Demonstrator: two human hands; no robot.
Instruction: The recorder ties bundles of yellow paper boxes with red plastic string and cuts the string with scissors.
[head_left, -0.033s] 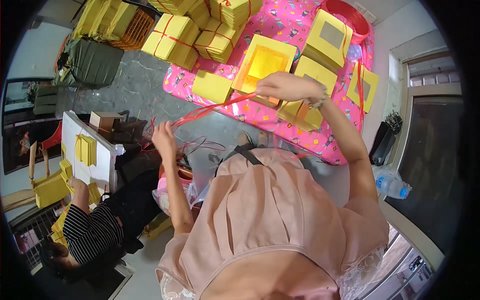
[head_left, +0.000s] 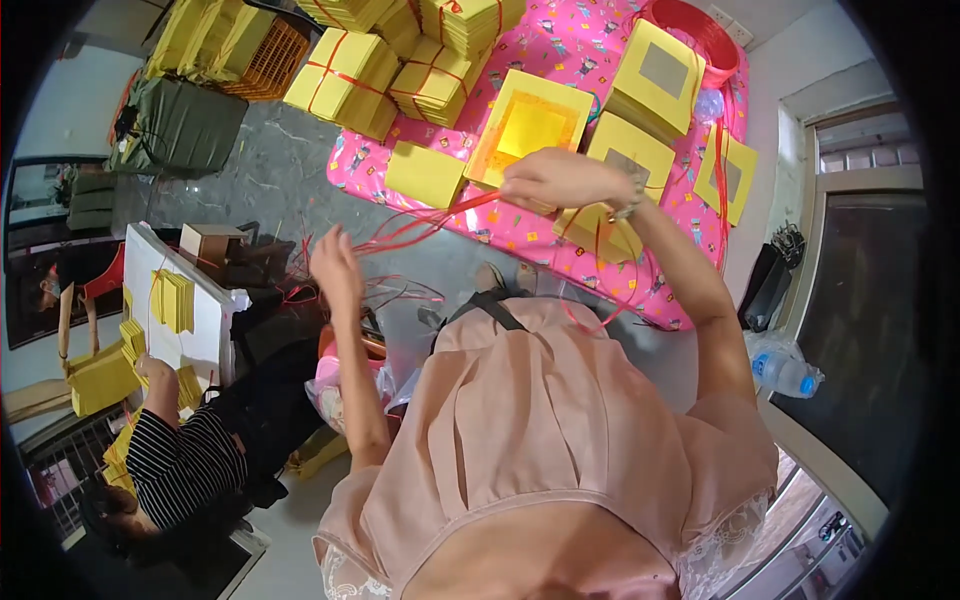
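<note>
My right hand [head_left: 565,180], with a bracelet at the wrist, is closed on a bundle of thin red plastic ribbons [head_left: 440,217]. It hovers over the near edge of a pink-covered table, in front of a yellow paper stack with an orange-framed gold centre [head_left: 532,128]. From there the strands stretch left and fan out toward my left hand [head_left: 338,270]. That hand is raised beside the strands, its fingers stretched upward and loosely apart. One loose strand loops down from my right hand's side near my waist. Plain yellow paper [head_left: 424,174] lies left of the gold-centred stack.
Tied yellow paper bundles [head_left: 340,82] crowd the table's far left. More stacks with grey squares [head_left: 655,80] sit on the right, near a red basin [head_left: 705,40]. A co-worker in a striped top [head_left: 190,455] works at a white table [head_left: 180,290] on the left.
My left hand has shifted slightly right and up, its fingers straightening. My right hand has moved a little left with the ribbons, which now spread into looser strands.
</note>
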